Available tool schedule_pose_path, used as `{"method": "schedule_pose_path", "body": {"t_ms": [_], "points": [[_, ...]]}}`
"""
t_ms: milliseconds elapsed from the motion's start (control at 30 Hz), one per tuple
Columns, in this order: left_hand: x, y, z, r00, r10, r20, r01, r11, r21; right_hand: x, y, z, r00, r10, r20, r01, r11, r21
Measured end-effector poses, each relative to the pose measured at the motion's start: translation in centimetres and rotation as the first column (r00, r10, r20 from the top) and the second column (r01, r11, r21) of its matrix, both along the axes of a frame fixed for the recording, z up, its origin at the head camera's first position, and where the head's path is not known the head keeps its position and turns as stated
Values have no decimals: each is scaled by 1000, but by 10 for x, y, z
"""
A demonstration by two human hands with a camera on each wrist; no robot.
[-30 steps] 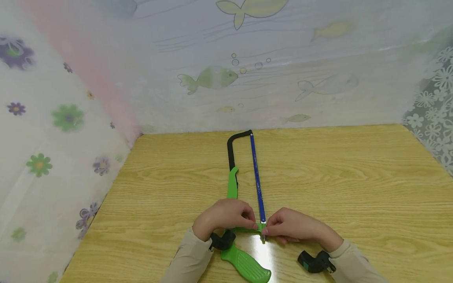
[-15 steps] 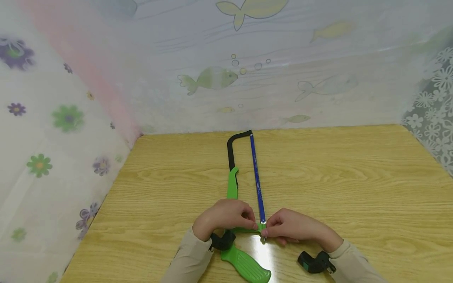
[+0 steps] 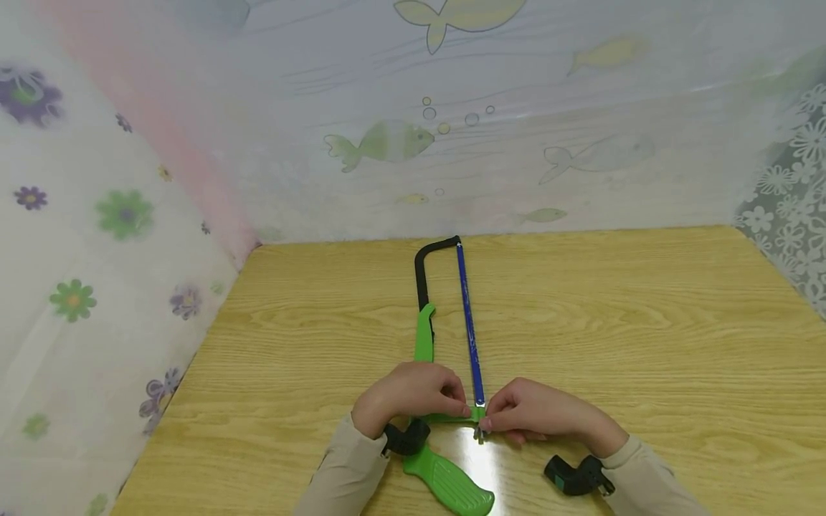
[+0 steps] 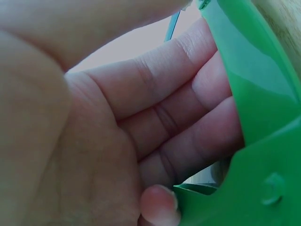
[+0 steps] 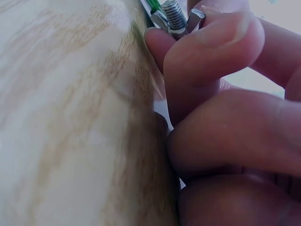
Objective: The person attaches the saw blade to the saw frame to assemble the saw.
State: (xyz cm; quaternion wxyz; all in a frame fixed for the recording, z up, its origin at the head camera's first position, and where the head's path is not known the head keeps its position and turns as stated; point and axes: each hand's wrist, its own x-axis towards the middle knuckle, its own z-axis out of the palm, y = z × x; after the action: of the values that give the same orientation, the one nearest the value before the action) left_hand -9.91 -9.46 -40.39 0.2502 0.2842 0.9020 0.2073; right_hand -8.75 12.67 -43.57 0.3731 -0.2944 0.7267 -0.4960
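Note:
A hacksaw with a green handle (image 3: 449,484) and black front frame (image 3: 421,276) lies flat on the wooden table. Its blue blade (image 3: 470,322) runs along the right side, joined to the frame at both ends. My left hand (image 3: 413,390) holds the green frame near the blade's near end; in the left wrist view its fingers curl against the green frame (image 4: 258,80). With thumb and fingers my right hand (image 3: 542,408) pinches the metal wing nut (image 5: 195,19), from which a threaded bolt (image 5: 174,15) sticks out.
Pale fabric printed with fish (image 3: 396,141) hangs behind the table, and flowered fabric (image 3: 122,215) at the left. Black camera mounts (image 3: 573,476) sit at both wrists. Wood-grain table top (image 3: 645,308) extends right of the saw.
The wing nut has turned, and its wings now show spread below my right fingertips. Both hands and the saw stay nearly in place.

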Motion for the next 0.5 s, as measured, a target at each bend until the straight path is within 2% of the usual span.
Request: {"method": "schedule_pose_path", "body": {"t_ms": [500], "points": [[0, 1, 0, 1000, -3, -2, 3, 1000, 1, -1, 0, -1, 1000, 4, -11, -4, 1000, 8]]}}
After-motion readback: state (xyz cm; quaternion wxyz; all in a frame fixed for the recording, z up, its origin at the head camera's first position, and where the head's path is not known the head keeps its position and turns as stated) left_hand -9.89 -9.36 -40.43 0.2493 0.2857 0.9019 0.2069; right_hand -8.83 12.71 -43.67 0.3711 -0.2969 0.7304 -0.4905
